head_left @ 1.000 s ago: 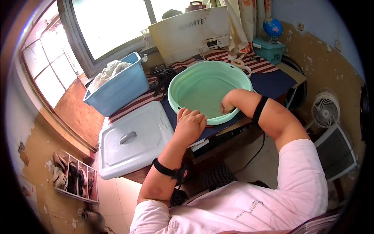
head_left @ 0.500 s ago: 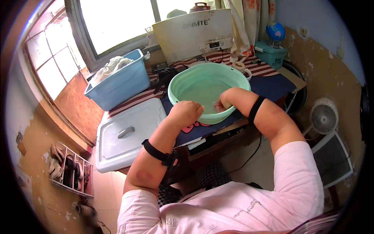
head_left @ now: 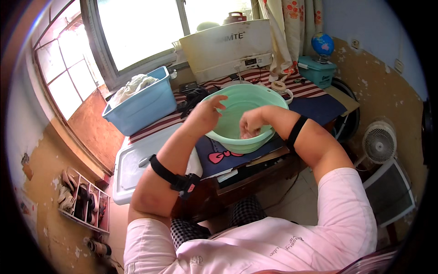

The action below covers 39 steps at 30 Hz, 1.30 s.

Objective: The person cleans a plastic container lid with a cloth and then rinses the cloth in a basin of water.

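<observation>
A round mint-green basin stands on the desk in front of me, with what looks like shallow water at its bottom. My left hand is at the basin's left rim, its fingers bent but apart, and nothing shows in them. Inside the near right part of the basin, my right hand points down with its fingers curled together. Their tips are low at the water and partly hidden, so whatever they may hold cannot be made out.
A blue tub of whitish cloth stands at the back left. Nearer lies a pale lid with a handle, partly under my left forearm. Dark cables lie behind the basin. A teal box bearing a small globe is at the far right.
My left hand has risen and moved back along the basin's left rim, its fingers loosening from a fist. My right hand has shifted left inside the basin. The view has tilted slightly.
</observation>
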Each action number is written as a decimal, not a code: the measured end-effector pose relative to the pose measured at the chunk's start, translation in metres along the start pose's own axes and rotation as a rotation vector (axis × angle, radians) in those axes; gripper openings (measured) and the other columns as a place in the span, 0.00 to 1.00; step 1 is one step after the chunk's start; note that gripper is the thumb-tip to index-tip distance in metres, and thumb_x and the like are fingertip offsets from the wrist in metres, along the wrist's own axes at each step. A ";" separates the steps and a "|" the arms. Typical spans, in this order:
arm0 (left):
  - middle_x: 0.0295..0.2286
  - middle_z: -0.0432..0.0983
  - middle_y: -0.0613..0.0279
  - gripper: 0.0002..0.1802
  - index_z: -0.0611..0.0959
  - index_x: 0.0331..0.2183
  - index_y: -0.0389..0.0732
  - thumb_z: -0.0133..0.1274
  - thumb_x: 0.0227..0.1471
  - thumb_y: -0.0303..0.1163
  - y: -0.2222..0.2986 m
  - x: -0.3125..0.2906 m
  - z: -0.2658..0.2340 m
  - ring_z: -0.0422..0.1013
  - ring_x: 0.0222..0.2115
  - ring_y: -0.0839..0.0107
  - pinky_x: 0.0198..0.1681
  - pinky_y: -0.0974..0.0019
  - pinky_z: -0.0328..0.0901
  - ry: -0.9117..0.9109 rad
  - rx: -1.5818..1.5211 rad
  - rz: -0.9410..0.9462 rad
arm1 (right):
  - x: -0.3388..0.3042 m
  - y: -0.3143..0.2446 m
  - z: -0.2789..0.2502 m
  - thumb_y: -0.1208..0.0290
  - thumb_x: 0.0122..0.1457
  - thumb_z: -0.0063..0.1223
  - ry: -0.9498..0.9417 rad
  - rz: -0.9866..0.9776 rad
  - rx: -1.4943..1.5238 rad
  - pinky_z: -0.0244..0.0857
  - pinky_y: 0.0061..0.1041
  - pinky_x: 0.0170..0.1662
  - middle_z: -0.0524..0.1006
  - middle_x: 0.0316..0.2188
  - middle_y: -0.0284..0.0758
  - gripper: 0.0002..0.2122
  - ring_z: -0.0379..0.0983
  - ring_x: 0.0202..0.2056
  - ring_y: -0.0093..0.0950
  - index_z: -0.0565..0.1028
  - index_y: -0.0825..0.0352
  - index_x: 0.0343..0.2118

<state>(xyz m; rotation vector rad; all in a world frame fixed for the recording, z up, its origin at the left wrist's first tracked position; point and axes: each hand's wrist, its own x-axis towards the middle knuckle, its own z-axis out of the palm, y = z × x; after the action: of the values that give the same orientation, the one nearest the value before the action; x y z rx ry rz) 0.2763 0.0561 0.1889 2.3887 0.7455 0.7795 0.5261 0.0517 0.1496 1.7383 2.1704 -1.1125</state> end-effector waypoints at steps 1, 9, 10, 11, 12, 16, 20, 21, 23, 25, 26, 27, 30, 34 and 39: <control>0.47 0.80 0.50 0.32 0.74 0.61 0.40 0.41 0.56 0.15 0.003 0.001 -0.007 0.80 0.42 0.63 0.41 0.64 0.73 0.063 0.033 0.019 | -0.002 -0.003 -0.006 0.76 0.52 0.60 -0.002 -0.001 -0.001 0.73 0.30 0.43 0.82 0.40 0.33 0.17 0.79 0.41 0.27 0.83 0.63 0.47; 0.49 0.78 0.50 0.36 0.69 0.63 0.37 0.61 0.54 0.26 -0.009 0.024 0.028 0.78 0.45 0.61 0.47 0.60 0.74 0.170 -0.007 -0.150 | -0.026 -0.040 -0.038 0.84 0.55 0.56 0.567 -0.449 0.767 0.76 0.30 0.43 0.79 0.41 0.37 0.21 0.79 0.40 0.28 0.75 0.68 0.54; 0.45 0.79 0.55 0.28 0.71 0.58 0.36 0.58 0.57 0.24 -0.029 0.031 0.026 0.78 0.43 0.65 0.47 0.60 0.75 0.049 -0.433 -0.164 | -0.025 -0.054 -0.037 0.83 0.58 0.56 0.619 -0.505 0.812 0.76 0.31 0.44 0.79 0.43 0.39 0.20 0.78 0.41 0.29 0.73 0.69 0.55; 0.45 0.79 0.55 0.28 0.71 0.58 0.36 0.58 0.57 0.24 -0.028 0.037 0.027 0.78 0.43 0.65 0.47 0.60 0.75 0.042 -0.437 -0.160 | -0.025 -0.054 -0.036 0.83 0.58 0.56 0.625 -0.499 0.814 0.76 0.31 0.44 0.79 0.43 0.39 0.20 0.78 0.41 0.29 0.73 0.69 0.55; 0.43 0.78 0.57 0.25 0.71 0.57 0.37 0.57 0.58 0.23 -0.028 0.041 0.029 0.78 0.42 0.67 0.47 0.59 0.76 0.034 -0.596 -0.278 | -0.024 -0.055 -0.035 0.83 0.57 0.56 0.641 -0.517 0.905 0.76 0.31 0.45 0.79 0.43 0.39 0.20 0.78 0.42 0.29 0.73 0.70 0.54; 0.41 0.76 0.56 0.19 0.69 0.52 0.33 0.54 0.62 0.22 -0.001 0.049 0.041 0.79 0.40 0.67 0.43 0.59 0.79 0.122 -0.758 -0.389 | -0.012 -0.038 -0.035 0.74 0.61 0.57 0.681 -0.419 0.881 0.73 0.31 0.44 0.79 0.42 0.33 0.14 0.77 0.41 0.25 0.74 0.66 0.50; 0.43 0.73 0.54 0.17 0.68 0.50 0.31 0.54 0.63 0.24 0.016 0.045 0.045 0.79 0.42 0.65 0.45 0.66 0.78 0.225 -0.784 -0.366 | -0.013 -0.045 -0.020 0.54 0.69 0.51 0.580 -0.241 0.865 0.69 0.36 0.45 0.79 0.36 0.24 0.11 0.76 0.37 0.20 0.76 0.54 0.43; 0.43 0.73 0.55 0.17 0.68 0.51 0.32 0.54 0.64 0.24 0.008 0.047 0.050 0.78 0.43 0.65 0.46 0.66 0.78 0.289 -0.786 -0.331 | -0.011 -0.044 -0.018 0.51 0.70 0.48 0.444 -0.215 0.934 0.70 0.39 0.45 0.79 0.33 0.23 0.12 0.76 0.37 0.20 0.76 0.53 0.42; 0.42 0.76 0.57 0.16 0.74 0.51 0.31 0.54 0.62 0.23 -0.007 0.046 0.050 0.77 0.43 0.68 0.45 0.65 0.75 0.229 -0.812 -0.260 | -0.010 -0.052 -0.011 0.47 0.70 0.45 0.464 -0.184 1.058 0.72 0.44 0.44 0.75 0.27 0.22 0.15 0.76 0.34 0.19 0.75 0.52 0.41; 0.42 0.79 0.61 0.16 0.80 0.49 0.32 0.54 0.59 0.21 -0.016 0.047 0.051 0.76 0.41 0.70 0.46 0.66 0.71 0.067 -0.743 -0.221 | -0.002 -0.039 -0.012 0.55 0.70 0.49 0.344 -0.391 1.344 0.75 0.41 0.40 0.72 0.24 0.24 0.11 0.75 0.31 0.18 0.73 0.56 0.38; 0.42 0.81 0.62 0.18 0.84 0.48 0.34 0.55 0.55 0.19 0.001 0.045 0.053 0.75 0.39 0.70 0.48 0.67 0.67 0.051 -0.739 -0.264 | 0.002 -0.023 -0.015 0.55 0.70 0.49 0.353 -0.388 1.344 0.75 0.41 0.40 0.72 0.24 0.24 0.11 0.75 0.31 0.18 0.73 0.56 0.38; 0.42 0.81 0.62 0.18 0.84 0.48 0.34 0.55 0.55 0.19 -0.002 0.049 0.058 0.75 0.39 0.70 0.48 0.67 0.67 0.044 -0.743 -0.259 | 0.006 -0.007 -0.020 0.62 0.68 0.51 0.490 -0.430 1.286 0.75 0.36 0.36 0.74 0.26 0.28 0.07 0.76 0.29 0.22 0.73 0.59 0.39; 0.40 0.79 0.63 0.24 0.82 0.51 0.39 0.56 0.51 0.21 -0.035 0.044 0.053 0.74 0.37 0.71 0.44 0.68 0.68 0.309 -0.319 -0.253 | 0.014 -0.029 -0.027 0.76 0.63 0.55 0.685 -0.446 1.241 0.73 0.26 0.27 0.76 0.27 0.32 0.05 0.76 0.25 0.24 0.72 0.61 0.40; 0.39 0.79 0.63 0.23 0.82 0.51 0.38 0.57 0.50 0.23 -0.038 0.037 0.052 0.74 0.37 0.72 0.41 0.68 0.68 0.364 -0.291 -0.359 | 0.007 -0.033 -0.034 0.84 0.58 0.58 0.746 -0.382 1.174 0.66 0.21 0.20 0.73 0.24 0.28 0.11 0.71 0.21 0.20 0.71 0.62 0.38; 0.37 0.82 0.56 0.23 0.82 0.49 0.37 0.57 0.48 0.27 -0.051 0.031 0.051 0.79 0.39 0.65 0.42 0.63 0.72 0.203 -0.223 -0.356 | 0.017 -0.036 -0.031 0.80 0.61 0.57 0.824 -0.290 0.908 0.65 0.18 0.21 0.78 0.29 0.31 0.10 0.70 0.22 0.17 0.72 0.62 0.43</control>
<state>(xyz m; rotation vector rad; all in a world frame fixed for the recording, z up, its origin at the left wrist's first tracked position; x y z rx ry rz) 0.3129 0.0971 0.1329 1.9257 1.0696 0.9056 0.4987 0.0819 0.1793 2.6792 2.6299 -1.9375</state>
